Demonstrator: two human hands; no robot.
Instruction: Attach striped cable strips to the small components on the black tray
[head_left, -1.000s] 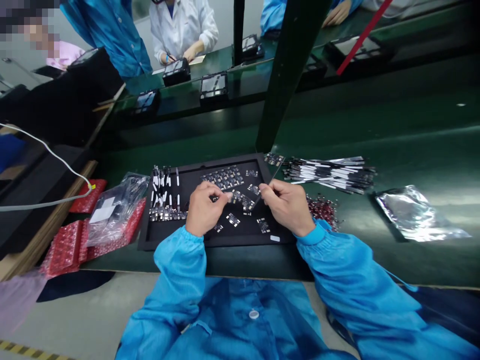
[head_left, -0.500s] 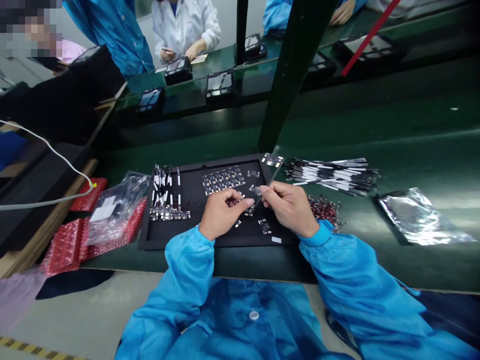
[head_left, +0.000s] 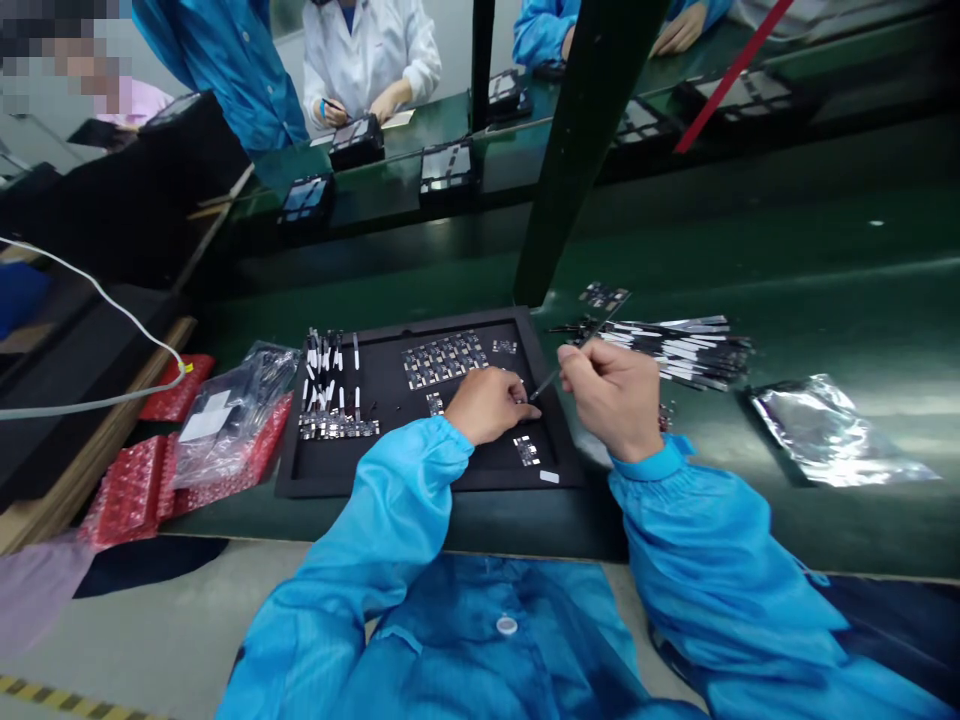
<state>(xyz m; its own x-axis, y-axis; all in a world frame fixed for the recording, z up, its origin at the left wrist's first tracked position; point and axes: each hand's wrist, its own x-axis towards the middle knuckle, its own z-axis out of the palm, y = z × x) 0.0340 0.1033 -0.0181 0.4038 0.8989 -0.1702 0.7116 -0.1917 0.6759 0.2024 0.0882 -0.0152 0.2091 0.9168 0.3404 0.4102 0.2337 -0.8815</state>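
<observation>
My right hand point(head_left: 611, 395) is closed in a pinch on a thin dark strip point(head_left: 547, 384), with a small circuit board point(head_left: 604, 295) at its upper end. The strip slants down to the fingertips of my left hand point(head_left: 491, 403), which is closed over the black tray point(head_left: 409, 475). Whatever those left fingers grip is mostly hidden. Inside the tray lie a block of small boards point(head_left: 446, 360), a loose board point(head_left: 526, 450), a board partly under my left hand point(head_left: 435, 403), and a small white label point(head_left: 550, 477). White-and-black strips point(head_left: 326, 375) with boards line its left side.
Right of the tray are a pile of strips point(head_left: 690, 350), small reddish parts partly behind my right hand, and a silver bag point(head_left: 817, 425). Red bubble wrap point(head_left: 131, 490) and a clear bag point(head_left: 210, 420) lie left. A dark post point(head_left: 559, 200) rises behind the tray. Co-workers sit opposite.
Both hands have shifted right. My right hand has carried the strip and board up and rightward, and my left hand now covers more of the tray's right part.
</observation>
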